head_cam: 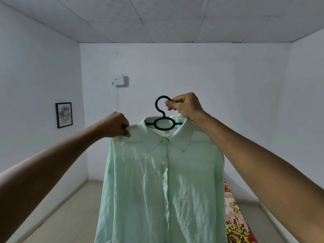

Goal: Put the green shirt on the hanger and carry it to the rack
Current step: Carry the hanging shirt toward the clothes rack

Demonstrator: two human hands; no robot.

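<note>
- The green shirt [163, 181] hung in front of the person at chest height, buttoned, its collar sitting around the neck of a black plastic hanger [164, 118].
- The right hand [184, 106] was closed on the hanger's hook, fingers curled over its right side, and carried the weight.
- The left hand [116, 126] pinched the shirt's left shoulder seam between thumb and curled fingers.
- The hanger's arms were hidden under the cloth, so whether both shoulders were fully seated could not be told; the pinched shoulder looked bunched.
- To finish well, that seam probably wanted drawing outward over the hanger's end while the hook was held level.
- No rack was in view; a framed picture [64, 114], a white wall box [117, 79] and a floral cloth [235, 216] were.
</note>
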